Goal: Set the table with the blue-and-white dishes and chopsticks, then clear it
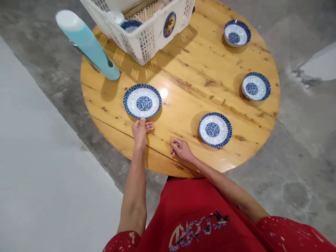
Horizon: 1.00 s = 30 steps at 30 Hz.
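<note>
A blue-and-white plate (144,103) with a dark blue rim is at the left of the round wooden table. My left hand (140,132) grips its near edge, the thumb at the rim and the fingers below it. My right hand (181,149) is closed loosely near the table's front edge, fingers curled, with nothing visible in it. Right of that hand sits a shallow blue-and-white dish (215,130), apart from it. Two matching bowls, a nearer bowl (256,86) and a farther bowl (237,33), stand along the right side.
A white plastic basket (157,38) at the back holds a blue-patterned dish (130,25) and other items partly hidden. A tall turquoise thermos-like container (96,52) stands at the table's left edge. The wooden table (189,94) has a seam along its front left.
</note>
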Each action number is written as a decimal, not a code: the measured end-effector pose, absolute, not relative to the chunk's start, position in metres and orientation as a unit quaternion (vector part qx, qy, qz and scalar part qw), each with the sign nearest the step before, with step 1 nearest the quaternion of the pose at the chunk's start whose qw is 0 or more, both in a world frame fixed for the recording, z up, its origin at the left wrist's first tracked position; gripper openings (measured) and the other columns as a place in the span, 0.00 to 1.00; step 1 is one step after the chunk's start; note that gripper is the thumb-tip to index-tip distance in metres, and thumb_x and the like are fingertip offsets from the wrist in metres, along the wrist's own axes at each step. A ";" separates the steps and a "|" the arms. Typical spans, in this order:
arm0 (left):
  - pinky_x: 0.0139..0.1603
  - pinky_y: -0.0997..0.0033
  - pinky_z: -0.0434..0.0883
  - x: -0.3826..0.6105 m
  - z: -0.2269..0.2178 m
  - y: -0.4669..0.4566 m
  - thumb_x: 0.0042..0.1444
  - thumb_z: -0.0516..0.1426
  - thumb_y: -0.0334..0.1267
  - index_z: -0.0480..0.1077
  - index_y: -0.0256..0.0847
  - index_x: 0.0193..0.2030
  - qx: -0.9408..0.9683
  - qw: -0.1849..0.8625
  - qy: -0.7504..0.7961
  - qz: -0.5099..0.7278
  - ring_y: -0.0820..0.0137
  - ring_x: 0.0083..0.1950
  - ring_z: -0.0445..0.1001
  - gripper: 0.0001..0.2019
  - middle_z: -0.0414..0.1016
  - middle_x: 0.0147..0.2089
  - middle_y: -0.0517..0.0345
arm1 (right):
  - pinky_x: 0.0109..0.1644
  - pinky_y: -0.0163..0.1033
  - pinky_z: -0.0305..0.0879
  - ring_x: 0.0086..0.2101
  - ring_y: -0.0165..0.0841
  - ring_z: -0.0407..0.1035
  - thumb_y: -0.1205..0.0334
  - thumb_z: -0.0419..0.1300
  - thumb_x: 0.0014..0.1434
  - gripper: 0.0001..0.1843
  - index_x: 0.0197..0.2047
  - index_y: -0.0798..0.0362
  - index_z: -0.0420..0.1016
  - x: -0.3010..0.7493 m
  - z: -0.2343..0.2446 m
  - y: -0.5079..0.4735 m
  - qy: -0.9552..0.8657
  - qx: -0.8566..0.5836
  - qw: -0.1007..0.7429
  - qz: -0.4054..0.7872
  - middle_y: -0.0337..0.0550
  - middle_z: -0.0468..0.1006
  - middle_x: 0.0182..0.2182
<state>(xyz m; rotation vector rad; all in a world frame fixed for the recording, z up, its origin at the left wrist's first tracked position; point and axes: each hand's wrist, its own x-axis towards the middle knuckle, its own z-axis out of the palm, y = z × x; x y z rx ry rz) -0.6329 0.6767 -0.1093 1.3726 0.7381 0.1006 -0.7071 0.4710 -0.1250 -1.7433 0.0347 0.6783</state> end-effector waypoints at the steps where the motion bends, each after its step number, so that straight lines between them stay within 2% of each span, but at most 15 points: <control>1: 0.27 0.77 0.73 -0.630 -0.110 0.678 0.59 0.56 0.50 0.66 0.35 0.34 0.617 0.710 0.337 0.044 0.73 0.26 0.77 0.17 0.78 0.30 0.49 | 0.22 0.28 0.65 0.18 0.27 0.72 0.56 0.51 0.61 0.09 0.37 0.52 0.68 -0.707 -0.125 0.471 0.014 -0.751 0.593 0.290 0.33 0.76 0.20; 6: 0.28 0.75 0.74 -0.623 -0.109 0.683 0.59 0.56 0.50 0.67 0.34 0.32 0.616 0.709 0.341 0.036 0.73 0.26 0.76 0.18 0.78 0.29 0.48 | 0.21 0.29 0.64 0.17 0.28 0.71 0.56 0.51 0.60 0.09 0.35 0.52 0.67 -0.707 -0.119 0.473 0.014 -0.747 0.599 0.288 0.34 0.75 0.20; 11: 0.28 0.76 0.73 -0.641 -0.105 0.682 0.58 0.55 0.49 0.69 0.33 0.35 0.611 0.717 0.332 0.044 0.73 0.26 0.76 0.17 0.78 0.30 0.49 | 0.23 0.29 0.65 0.18 0.27 0.72 0.56 0.51 0.60 0.09 0.36 0.52 0.68 -0.708 -0.121 0.474 0.015 -0.752 0.592 0.288 0.33 0.75 0.20; 17: 0.29 0.76 0.74 -0.691 -0.102 0.681 0.57 0.55 0.45 0.69 0.33 0.38 0.629 0.689 0.354 0.067 0.74 0.26 0.76 0.14 0.77 0.30 0.52 | 0.22 0.29 0.64 0.18 0.28 0.71 0.54 0.52 0.59 0.10 0.36 0.52 0.67 -0.706 -0.123 0.474 0.011 -0.748 0.596 0.293 0.33 0.75 0.20; 22: 0.28 0.73 0.75 -0.757 -0.102 0.675 0.54 0.55 0.44 0.70 0.36 0.39 0.665 0.631 0.394 0.071 0.72 0.26 0.77 0.13 0.78 0.32 0.54 | 0.23 0.30 0.65 0.19 0.28 0.71 0.54 0.54 0.57 0.10 0.35 0.53 0.67 -0.710 -0.118 0.469 0.009 -0.717 0.632 0.295 0.35 0.75 0.21; 26: 0.29 0.72 0.75 -0.811 -0.105 0.651 0.55 0.52 0.43 0.71 0.37 0.41 0.680 0.586 0.429 0.097 0.72 0.26 0.77 0.14 0.78 0.32 0.55 | 0.27 0.31 0.66 0.21 0.27 0.70 0.56 0.54 0.57 0.10 0.36 0.54 0.70 -0.739 -0.111 0.440 -0.013 -0.714 0.641 0.280 0.36 0.75 0.23; 30: 0.30 0.74 0.74 -0.848 -0.104 0.606 0.55 0.53 0.41 0.71 0.37 0.40 0.682 0.576 0.437 0.107 0.71 0.30 0.78 0.12 0.78 0.32 0.55 | 0.27 0.33 0.67 0.22 0.29 0.70 0.52 0.56 0.58 0.13 0.38 0.54 0.71 -0.779 -0.098 0.376 0.002 -0.705 0.651 0.281 0.38 0.76 0.25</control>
